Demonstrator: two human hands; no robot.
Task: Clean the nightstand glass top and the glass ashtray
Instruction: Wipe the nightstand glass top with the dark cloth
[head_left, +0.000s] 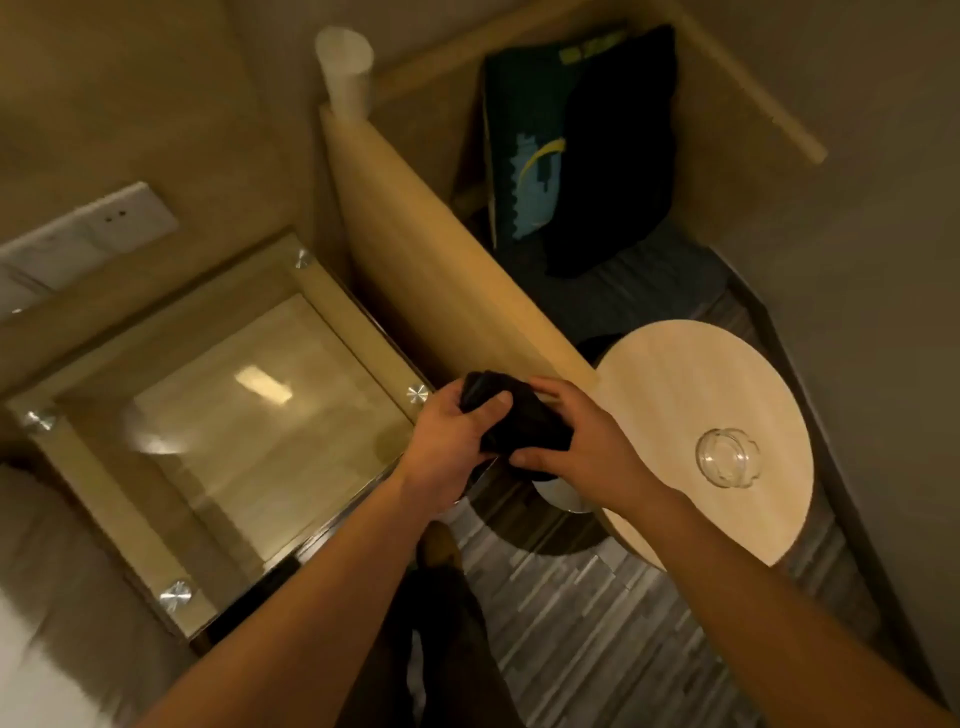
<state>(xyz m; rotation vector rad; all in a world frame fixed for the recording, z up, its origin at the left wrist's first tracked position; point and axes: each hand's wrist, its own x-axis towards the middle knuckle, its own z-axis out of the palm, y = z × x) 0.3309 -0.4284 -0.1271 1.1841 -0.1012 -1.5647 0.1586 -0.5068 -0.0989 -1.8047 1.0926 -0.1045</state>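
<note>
- Hands meet in mid-air between the nightstand and the round table: the left hand (448, 446) and the right hand (576, 448) both grip a bunched black cloth (514, 415).
- Nightstand glass top (223, 431) lies to the left, bare, with a metal stud at each corner.
- Glass ashtray (727, 458) sits on the round wooden table (691, 384) to the right, apart from the hands.
- Dark cushion (576, 150) leans at the far side.

Clear ashtray (727, 457) upright; nightstand glass top (223, 426) bare.
</note>
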